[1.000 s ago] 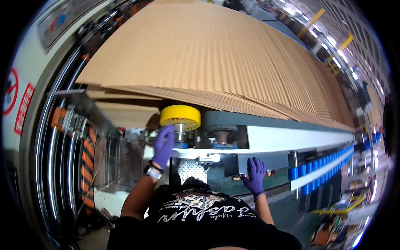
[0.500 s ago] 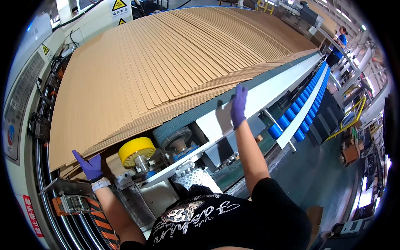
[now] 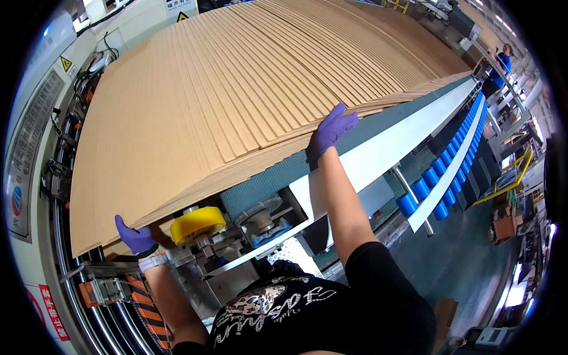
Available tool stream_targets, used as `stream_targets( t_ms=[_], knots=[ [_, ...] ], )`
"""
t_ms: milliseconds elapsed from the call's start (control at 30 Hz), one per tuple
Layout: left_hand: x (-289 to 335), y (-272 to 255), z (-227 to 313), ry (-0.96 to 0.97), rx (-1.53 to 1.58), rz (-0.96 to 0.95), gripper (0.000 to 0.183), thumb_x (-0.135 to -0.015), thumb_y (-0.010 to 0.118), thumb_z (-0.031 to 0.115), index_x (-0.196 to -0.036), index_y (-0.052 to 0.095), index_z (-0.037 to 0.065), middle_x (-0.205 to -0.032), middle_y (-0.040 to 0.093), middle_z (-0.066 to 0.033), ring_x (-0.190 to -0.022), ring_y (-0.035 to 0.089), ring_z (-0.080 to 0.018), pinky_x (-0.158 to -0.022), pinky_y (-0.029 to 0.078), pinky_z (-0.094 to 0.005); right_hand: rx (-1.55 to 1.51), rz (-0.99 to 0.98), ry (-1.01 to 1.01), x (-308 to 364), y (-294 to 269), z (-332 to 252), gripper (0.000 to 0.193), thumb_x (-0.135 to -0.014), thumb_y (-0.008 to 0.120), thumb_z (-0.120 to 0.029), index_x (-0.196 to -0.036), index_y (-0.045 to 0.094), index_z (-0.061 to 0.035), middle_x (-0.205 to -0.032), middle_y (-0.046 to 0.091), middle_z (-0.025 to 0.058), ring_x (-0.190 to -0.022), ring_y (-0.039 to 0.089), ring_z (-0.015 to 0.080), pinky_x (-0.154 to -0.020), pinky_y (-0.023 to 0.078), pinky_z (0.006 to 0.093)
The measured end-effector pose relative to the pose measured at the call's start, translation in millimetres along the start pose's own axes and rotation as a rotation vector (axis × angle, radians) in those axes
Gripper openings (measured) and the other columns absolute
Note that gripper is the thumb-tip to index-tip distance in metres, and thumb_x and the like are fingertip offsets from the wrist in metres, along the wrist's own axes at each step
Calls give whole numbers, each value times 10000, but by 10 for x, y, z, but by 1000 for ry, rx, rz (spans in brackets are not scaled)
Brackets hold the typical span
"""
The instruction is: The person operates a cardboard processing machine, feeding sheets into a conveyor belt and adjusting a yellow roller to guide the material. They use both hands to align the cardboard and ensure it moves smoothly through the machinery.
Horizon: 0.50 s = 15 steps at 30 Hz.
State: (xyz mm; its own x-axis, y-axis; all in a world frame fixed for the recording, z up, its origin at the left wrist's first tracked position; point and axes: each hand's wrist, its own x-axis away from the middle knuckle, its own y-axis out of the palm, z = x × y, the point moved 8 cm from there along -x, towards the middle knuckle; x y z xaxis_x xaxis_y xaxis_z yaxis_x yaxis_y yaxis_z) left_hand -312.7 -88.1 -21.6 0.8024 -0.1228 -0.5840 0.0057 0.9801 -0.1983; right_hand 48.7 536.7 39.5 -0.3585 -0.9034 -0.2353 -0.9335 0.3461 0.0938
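A wide stack of brown cardboard sheets [image 3: 171,112], fanned out in overlapping steps, lies before me on a dark green conveyor belt [image 3: 260,183]. My left hand [image 3: 137,238], in a purple glove, is at the near left edge of the sheets, its thumb raised apart; the fingers are partly hidden. My right hand [image 3: 333,130], also gloved in purple, is at the stack's near edge further right, its fingers stretched out. Neither hand visibly grips a sheet.
Near the left hand is a yellow wheel [image 3: 197,225]. A white rail [image 3: 384,148] borders the belt. Blue rollers [image 3: 439,173] run along the right. Machine panels [image 3: 35,154] with cables stand left. At the far right is a person in blue [image 3: 502,66].
My right hand has moved left from over the white rail to the stack's edge. My left hand has shifted slightly right and down. The view has shifted too.
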Motion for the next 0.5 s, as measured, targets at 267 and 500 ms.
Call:
stream_targets(
  t_ms=[267, 500],
  knots=[
    [152, 190, -200, -336, 166, 292, 476, -1013, 563, 359, -1345, 556, 17, -1238, 647, -85, -1123, 628, -243, -965, 532, -378, 51, -48, -9, -257, 89, 71, 898, -1006, 495, -528, -1538, 171, 119, -1625, 137, 308, -1518, 151, 397, -1245, 133, 447],
    [121, 99, -659, -278, 341, 125, 733, -878, 639, 48, -1536, 322, -8, -1461, 485, -166, -1235, 552, -279, -1068, 440, -343, -6, -793, -136, -27, -174, -107, 790, -1023, 556, -412, -1529, 250, 110, -1583, 284, 311, -1483, 279, 380, -1215, 230, 410]
  ],
)
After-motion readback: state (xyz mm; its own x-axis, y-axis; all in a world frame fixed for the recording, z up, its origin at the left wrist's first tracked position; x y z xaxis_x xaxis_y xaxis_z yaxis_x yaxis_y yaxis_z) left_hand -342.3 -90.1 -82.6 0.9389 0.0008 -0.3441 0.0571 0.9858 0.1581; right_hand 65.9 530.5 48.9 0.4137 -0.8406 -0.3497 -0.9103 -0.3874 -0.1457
